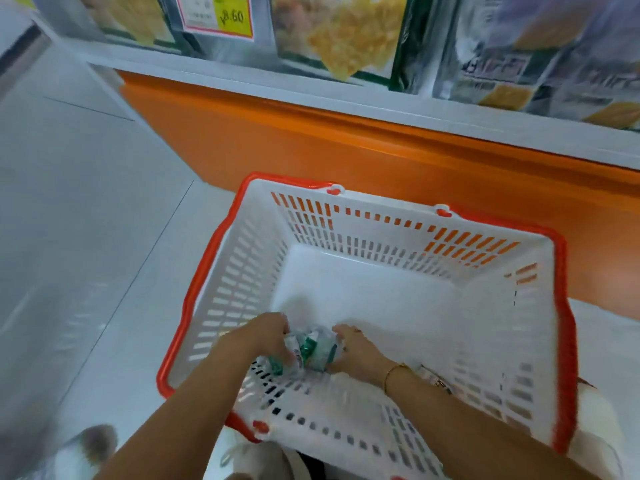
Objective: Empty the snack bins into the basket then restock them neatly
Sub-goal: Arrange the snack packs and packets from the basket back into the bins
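Snack packets (310, 349), green and white and crumpled into a bundle, are held low inside a white basket (398, 223) with an orange rim, toward its 7 o'clock corner. The left hand (268, 336) grasps the bundle from one side and the right hand (355, 348) clasps it from the other, fingers curled round the wrappers. A thin gold bracelet (394, 370) circles the right wrist. At 12 o'clock, just beyond the basket, an orange base panel (346, 147) runs beneath a white shelf edge (311, 93). The shelf carries large bagged snacks (346, 39) and a pink-and-yellow price tag (220, 15) reading 8.60. Pale grey floor tiles (86, 220) spread out at 9 o'clock. A blurred shoe (95, 441) shows at 7 o'clock, near the frame's lower corner.
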